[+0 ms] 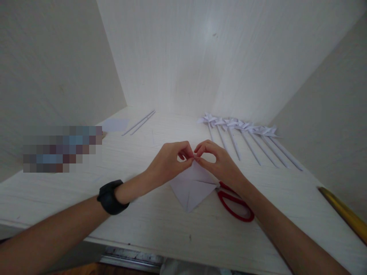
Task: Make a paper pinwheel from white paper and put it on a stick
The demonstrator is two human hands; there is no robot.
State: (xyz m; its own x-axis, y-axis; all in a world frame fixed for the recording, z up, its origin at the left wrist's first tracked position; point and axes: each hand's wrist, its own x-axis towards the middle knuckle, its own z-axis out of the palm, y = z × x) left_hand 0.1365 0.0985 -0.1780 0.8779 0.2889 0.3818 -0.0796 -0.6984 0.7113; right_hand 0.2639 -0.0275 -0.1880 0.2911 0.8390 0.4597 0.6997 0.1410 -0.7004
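A white paper square [191, 186] with fold creases lies on the pale wooden desk [160, 225] in front of me. My left hand [169, 162] and my right hand [218, 160] meet above its far corner, and both pinch that paper corner between thumb and fingertips. A black band [110, 197] sits on my left wrist. Red-handled scissors [235, 204] lie under my right forearm, partly hidden.
Several finished white paper pinwheels on sticks [246, 137] lie in a row at the back right. Two thin white sticks [139, 123] and a small paper sheet [114, 124] lie at the back left. A gold-coloured rod [344, 214] rests at the right edge. Walls close in on three sides.
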